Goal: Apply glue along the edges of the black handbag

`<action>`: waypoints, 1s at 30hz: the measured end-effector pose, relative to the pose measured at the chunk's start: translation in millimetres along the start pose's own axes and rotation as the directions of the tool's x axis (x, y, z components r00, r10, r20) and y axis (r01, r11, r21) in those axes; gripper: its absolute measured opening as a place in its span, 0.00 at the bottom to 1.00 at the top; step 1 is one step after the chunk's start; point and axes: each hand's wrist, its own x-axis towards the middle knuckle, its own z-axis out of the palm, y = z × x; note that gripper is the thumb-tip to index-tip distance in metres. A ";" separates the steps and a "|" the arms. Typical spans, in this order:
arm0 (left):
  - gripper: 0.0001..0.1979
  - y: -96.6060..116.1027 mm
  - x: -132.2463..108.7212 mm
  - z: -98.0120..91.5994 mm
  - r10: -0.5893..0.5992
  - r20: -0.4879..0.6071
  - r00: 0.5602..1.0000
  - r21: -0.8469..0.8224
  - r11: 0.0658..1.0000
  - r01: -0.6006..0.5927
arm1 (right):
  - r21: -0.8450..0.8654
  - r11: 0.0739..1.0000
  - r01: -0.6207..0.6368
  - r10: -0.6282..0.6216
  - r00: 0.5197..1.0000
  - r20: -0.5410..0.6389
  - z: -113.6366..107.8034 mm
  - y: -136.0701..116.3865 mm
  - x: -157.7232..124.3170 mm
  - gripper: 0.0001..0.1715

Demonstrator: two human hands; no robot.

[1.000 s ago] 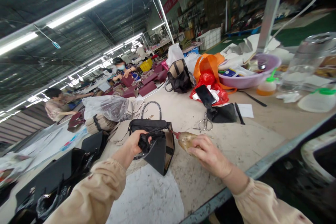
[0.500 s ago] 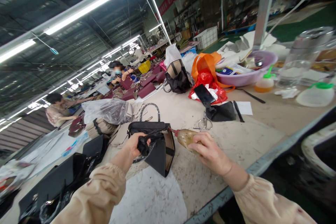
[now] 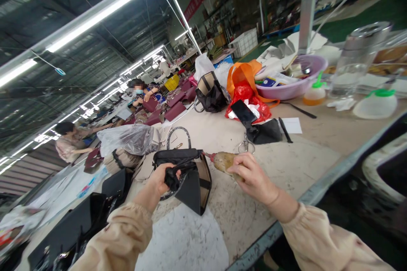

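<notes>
Left hand: fingers of the left hand closed around a bunched black strap at the bag's near face.
Right hand: the right hand grips a yellowish-brown bottle, thumb and fingers pressed on its rear end.
Nozzle: red nozzle aimed at the bag's upper right edge; contact cannot be determined.
Bag: black bag on the worktable, between the hands; beige lining visible at its right side.
Beyond bottle: scissors, beside a black pouch.
Nearer edge: white sheet, marked with dark specks.
</notes>
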 end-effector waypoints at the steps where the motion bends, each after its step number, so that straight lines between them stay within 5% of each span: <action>1: 0.03 0.0 -0.2 0.5 -0.004 0.000 1.000 0.001 1.000 0.004 | 0.007 1.000 -0.006 0.006 1.000 0.004 0.0 0.6 0.1 0.27; 6: 0.02 -0.6 0.7 2.4 0.002 0.000 1.000 0.001 1.000 -0.002 | 0.039 0.998 -0.044 0.041 0.997 0.063 0.7 1.6 -5.5 0.29; 24: 0.03 0.9 9.2 -6.0 -0.021 0.030 0.999 -0.005 1.000 0.021 | 0.045 0.999 -0.029 0.029 1.000 0.001 0.5 3.0 0.0 0.27; 30: 0.02 0.9 7.9 -3.5 -0.016 0.012 1.000 -0.001 1.000 0.016 | 0.063 0.995 -0.073 0.067 0.993 0.095 0.1 2.9 -4.5 0.29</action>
